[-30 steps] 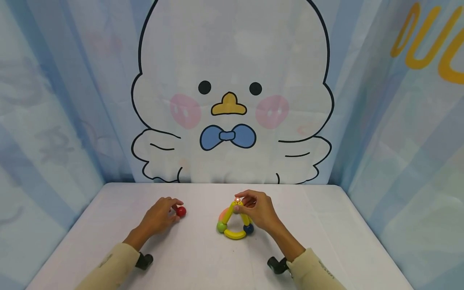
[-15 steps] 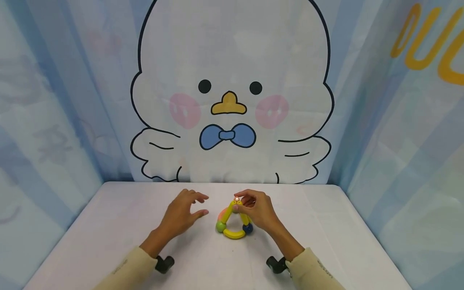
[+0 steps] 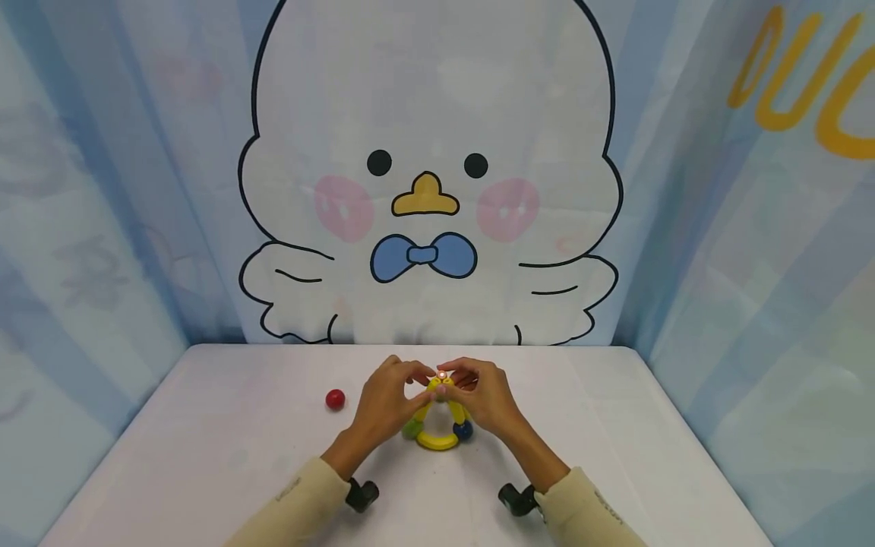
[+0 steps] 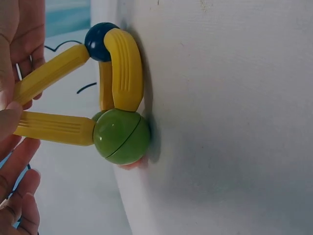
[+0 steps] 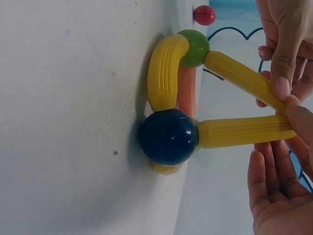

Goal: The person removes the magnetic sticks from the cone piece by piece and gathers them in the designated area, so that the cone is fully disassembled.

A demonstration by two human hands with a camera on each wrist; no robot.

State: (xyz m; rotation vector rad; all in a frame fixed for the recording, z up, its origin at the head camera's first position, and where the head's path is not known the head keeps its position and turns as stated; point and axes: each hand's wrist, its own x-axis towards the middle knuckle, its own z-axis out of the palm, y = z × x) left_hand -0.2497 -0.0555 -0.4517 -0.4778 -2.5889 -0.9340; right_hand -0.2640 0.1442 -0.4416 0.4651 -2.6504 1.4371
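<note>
A frame of magnetic sticks and balls stands on the table. Its base has a curved yellow stick (image 3: pixel 437 441) between a green ball (image 4: pixel 122 137) and a dark blue ball (image 5: pixel 168 137), with an orange stick (image 5: pixel 187 90) behind. Two straight yellow sticks lean up from those balls and meet at the top. My left hand (image 3: pixel 384 395) pinches the upper end of the stick rising from the green ball. With thumb and fingers, my right hand (image 3: pixel 487 391) pinches the top of the other stick (image 5: pixel 244 132), above the blue ball. Fingers hide most of the apex.
A loose red ball (image 3: pixel 335 399) lies on the white table (image 3: pixel 601 456), left of my left hand. Behind the table's far edge hangs a curtain (image 3: pixel 437 99) with a cartoon bird. Each wrist carries a black camera mount (image 3: pixel 362 495).
My left hand has let go of the red ball, leaving it on the table, and has moved right to the top of the frame. My right hand keeps its pinch there.
</note>
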